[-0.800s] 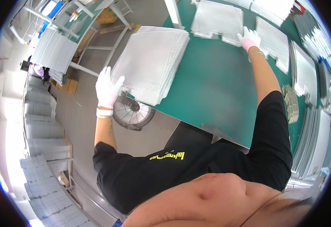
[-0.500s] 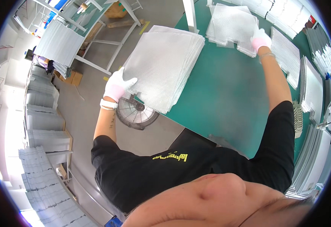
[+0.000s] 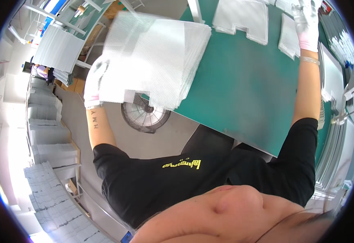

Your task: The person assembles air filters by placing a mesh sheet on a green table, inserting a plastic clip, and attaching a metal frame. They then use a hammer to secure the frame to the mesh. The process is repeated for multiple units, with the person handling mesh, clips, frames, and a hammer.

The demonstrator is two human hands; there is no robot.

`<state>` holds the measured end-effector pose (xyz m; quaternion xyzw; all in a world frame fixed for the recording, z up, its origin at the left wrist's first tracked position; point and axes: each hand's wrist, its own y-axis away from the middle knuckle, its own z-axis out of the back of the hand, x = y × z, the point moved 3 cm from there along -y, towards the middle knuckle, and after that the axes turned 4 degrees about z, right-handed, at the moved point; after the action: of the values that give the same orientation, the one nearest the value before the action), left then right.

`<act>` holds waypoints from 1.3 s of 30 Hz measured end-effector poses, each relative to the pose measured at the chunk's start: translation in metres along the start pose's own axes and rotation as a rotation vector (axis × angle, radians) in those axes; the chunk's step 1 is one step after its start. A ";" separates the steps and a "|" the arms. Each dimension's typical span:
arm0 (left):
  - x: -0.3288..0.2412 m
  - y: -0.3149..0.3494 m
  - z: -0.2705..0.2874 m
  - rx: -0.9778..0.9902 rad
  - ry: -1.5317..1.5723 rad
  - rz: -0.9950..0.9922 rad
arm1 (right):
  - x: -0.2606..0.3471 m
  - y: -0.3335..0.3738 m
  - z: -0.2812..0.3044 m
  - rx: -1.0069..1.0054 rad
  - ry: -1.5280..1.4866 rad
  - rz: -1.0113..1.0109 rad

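My left hand (image 3: 96, 81), in a white glove with a pink cuff, is closed on the left edge of a translucent mesh sheet (image 3: 122, 60). That sheet sticks out leftward from the large mesh stack (image 3: 185, 60) and overlaps it; a notch shows at its lower edge. My right hand (image 3: 306, 26), gloved alike, is stretched out at the far right with its fingers extended, above and beside a narrower pile of mesh sheets (image 3: 289, 38). Between the two lies another notched mesh stack (image 3: 242, 18) on the green table (image 3: 246, 89).
A white post (image 3: 195, 11) rises at the table's far side. A round floor fan (image 3: 146, 115) stands under the table's left edge. More sheets stand stacked along the right (image 3: 333, 73) and on racks at left (image 3: 49, 133). A person (image 3: 42, 72) is far left.
My left hand has moved left, drawing a mesh sheet off the large stack's edge. My right hand has left the notched stack and moved right and farther away.
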<state>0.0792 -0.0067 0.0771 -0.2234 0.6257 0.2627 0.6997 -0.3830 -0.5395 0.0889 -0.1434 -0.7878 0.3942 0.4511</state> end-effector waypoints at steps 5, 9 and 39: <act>-0.017 0.062 -0.096 0.056 0.026 -0.066 | 0.063 0.027 0.056 0.125 -0.744 0.002; 0.047 0.099 -0.224 0.265 -0.039 -0.019 | 0.095 0.053 0.073 -0.119 -0.706 -0.111; 0.109 0.087 -0.368 0.283 -0.767 -0.184 | 0.186 0.360 0.001 0.105 1.031 -0.591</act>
<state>-0.2475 -0.1675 -0.0728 -0.0659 0.3269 0.1745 0.9265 -0.5333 -0.1981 -0.0701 -0.0685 -0.4531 0.1697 0.8725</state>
